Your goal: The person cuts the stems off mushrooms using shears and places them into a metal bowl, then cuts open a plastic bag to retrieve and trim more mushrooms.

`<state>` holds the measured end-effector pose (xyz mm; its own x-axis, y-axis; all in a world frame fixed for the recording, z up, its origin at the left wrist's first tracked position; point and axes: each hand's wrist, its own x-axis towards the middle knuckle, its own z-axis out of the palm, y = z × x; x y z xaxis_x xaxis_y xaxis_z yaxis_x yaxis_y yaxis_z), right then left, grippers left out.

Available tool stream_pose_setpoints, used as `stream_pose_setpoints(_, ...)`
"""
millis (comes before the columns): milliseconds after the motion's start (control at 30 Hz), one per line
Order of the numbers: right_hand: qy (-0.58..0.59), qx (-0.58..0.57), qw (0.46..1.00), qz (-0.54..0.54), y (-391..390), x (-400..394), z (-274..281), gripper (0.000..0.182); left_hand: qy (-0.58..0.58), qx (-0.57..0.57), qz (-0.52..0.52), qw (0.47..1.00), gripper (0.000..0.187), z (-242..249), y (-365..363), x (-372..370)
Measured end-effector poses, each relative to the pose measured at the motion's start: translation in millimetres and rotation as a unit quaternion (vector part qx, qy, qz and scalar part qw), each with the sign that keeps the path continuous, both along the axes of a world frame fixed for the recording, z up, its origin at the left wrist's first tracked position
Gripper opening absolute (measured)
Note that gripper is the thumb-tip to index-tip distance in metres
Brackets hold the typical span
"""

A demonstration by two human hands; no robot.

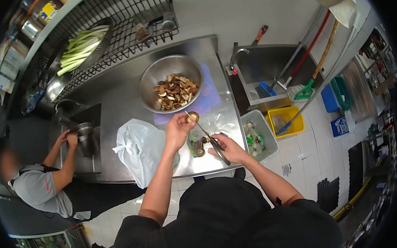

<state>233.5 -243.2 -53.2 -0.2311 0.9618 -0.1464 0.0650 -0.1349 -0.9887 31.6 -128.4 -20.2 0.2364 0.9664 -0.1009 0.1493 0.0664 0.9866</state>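
My left hand (178, 130) is closed on a mushroom (192, 117) with a brown cap and pale underside, near the front rim of the bowl. In my right hand (229, 148) is a pair of dark-handled scissors (217, 148), with the blade end reaching up to the mushroom. Below my hands, several dark mushrooms (199, 150) lie on the steel counter in what seems to be clear plastic. Cut brown and cream mushroom pieces (176, 91) partly fill a perforated metal bowl (148, 84), which stands on a purple cloth (210, 84).
A tied white plastic bag (141, 148) stands left of my left arm. At the left sink (99, 121), a co-worker (43, 183) handles a metal pot (86, 137). Right of the counter are a grey waste bin (262, 131), a yellow bucket (289, 123) and leaning long-handled tools. Green stalks (82, 49) lie on the rack.
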Motion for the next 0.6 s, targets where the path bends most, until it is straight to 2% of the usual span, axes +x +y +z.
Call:
stream_pose_setpoints(100, 0.015, 0.012, 1.0, 0.014, 34, -7, 3, 0.058, 0.063, 0.01, 0.001, 0.998, 0.04, 21, 31, -14)
stream_pose_setpoints(167, -0.014, 0.032, 0.999, 0.014, 55, -11, 18, 0.058, 0.052, 0.04, 0.0, 0.998, 0.035, 24, 54, -23)
stream_pose_setpoints(300, 0.018, -0.034, 0.999, -0.003, 96, -17, 25, 0.056, 0.073, 0.039, 0.022, 0.996, 0.037, 30, 102, -33)
stream_pose_setpoints(367, 0.037, -0.077, 0.996, -0.026, 111, -19, 34, 0.056, 0.007, 0.007, 0.053, 0.999, 0.04, 29, 121, -36)
stream_pose_setpoints(400, 0.012, -0.077, 0.996, -0.032, 113, -19, 39, 0.057, 0.063, 0.014, 0.079, 0.995, 0.04, 26, 123, -36)
stream_pose_setpoints(433, 0.013, -0.077, 0.996, -0.032, 111, -18, 42, 0.057, 0.064, 0.013, 0.079, 0.995, 0.04, 21, 121, -37)
stream_pose_setpoints(467, -0.012, -0.071, 0.996, -0.057, 106, -15, 44, 0.056, 0.204, 0.155, 0.096, 0.962, 0.037, 12, 115, -38)
stream_pose_setpoints(500, -0.038, -0.07, 0.993, -0.084, 99, -10, 42, 0.056, 0.336, 0.288, 0.106, 0.891, 0.035, -1, 105, -37)
stream_pose_setpoints(533, -0.019, -0.078, 0.992, -0.095, 87, -2, 38, 0.055, 0.302, 0.207, 0.08, 0.927, 0.031, 23, 74, -26)
stream_pose_setpoints(567, 0.005, -0.091, 0.991, -0.095, 74, 8, 34, 0.053, 0.23, 0.129, -0.041, 0.964, 0.031, 8, 58, -25)
stream_pose_setpoints(600, -0.002, -0.101, 0.991, -0.083, 61, 19, 33, 0.051, 0.15, 0.049, -0.156, 0.975, 0.03, -4, 44, -23)
